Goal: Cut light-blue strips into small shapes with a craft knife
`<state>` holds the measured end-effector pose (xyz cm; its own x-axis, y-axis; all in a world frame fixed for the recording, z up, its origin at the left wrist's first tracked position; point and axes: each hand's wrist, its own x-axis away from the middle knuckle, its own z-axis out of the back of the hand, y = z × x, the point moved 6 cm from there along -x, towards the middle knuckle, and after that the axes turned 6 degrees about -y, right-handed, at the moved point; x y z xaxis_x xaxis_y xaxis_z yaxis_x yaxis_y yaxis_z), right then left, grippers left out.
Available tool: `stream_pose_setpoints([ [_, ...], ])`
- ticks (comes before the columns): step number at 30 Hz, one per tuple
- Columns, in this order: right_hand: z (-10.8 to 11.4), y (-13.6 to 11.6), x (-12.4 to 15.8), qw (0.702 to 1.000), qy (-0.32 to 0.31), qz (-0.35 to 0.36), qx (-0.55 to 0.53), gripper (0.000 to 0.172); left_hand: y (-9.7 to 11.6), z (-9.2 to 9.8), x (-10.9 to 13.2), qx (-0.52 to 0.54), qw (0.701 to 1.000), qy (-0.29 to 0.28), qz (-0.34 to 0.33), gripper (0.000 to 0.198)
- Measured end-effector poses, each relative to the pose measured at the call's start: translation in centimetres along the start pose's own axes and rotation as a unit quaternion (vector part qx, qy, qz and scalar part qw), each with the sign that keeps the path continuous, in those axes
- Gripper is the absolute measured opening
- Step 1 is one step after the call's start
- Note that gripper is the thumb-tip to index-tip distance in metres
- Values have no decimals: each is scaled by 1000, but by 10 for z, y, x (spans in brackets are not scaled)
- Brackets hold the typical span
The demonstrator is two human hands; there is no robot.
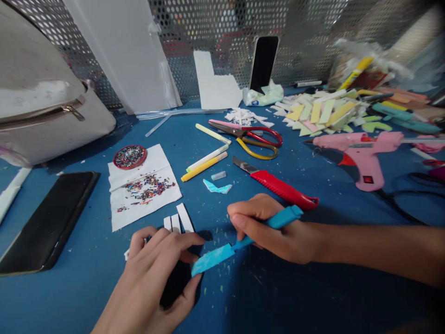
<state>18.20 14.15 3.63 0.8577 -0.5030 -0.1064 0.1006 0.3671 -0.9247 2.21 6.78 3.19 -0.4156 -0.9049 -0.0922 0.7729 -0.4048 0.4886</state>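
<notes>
My right hand (274, 232) is closed around a blue marker (278, 219), its tip on a light blue strip (212, 259) lying on the blue table (313, 297). My left hand (158, 273) pinches the strip's near end between thumb and fingers and holds it down. Three small white strips (178, 222) lie just beyond my left fingers. A light blue offcut (217, 187) sits a little farther back.
A red utility knife (278, 185), red-and-yellow scissors (253, 137) and pale sticks (206, 162) lie mid-table. Pink glue gun (361, 155) and a heap of coloured strips (323, 113) at right. Paper with glitter (142, 190), a black phone (48, 220) and a bag (41, 106) at left.
</notes>
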Motion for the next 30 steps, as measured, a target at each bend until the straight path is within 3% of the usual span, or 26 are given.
stream_pose_setpoints([
  [4,-3,-2,0,1000,-24,9,0,36,-1,1,0,-6,1000,6,-1,27],
  [8,2,0,0,1000,20,-8,7,38,-1,1,1,-12,1000,6,0,28],
  [12,0,-1,0,1000,-2,10,-2,35,-2,0,1,-10,1000,-1,3,27],
  [16,4,-1,1,999,38,-13,29,39,-1,1,0,-7,1000,-3,2,26],
  [20,2,-3,0,1000,14,3,19,39,0,1,0,-12,1000,1,2,26],
  [24,5,-1,0,999,41,-8,25,41,1,1,1,-8,1000,3,2,26],
  [27,2,-1,0,1000,15,3,16,40,2,0,1,-2,1000,0,8,26],
  [30,5,1,1,999,42,-12,18,42,2,1,2,-2,1000,6,11,26],
])
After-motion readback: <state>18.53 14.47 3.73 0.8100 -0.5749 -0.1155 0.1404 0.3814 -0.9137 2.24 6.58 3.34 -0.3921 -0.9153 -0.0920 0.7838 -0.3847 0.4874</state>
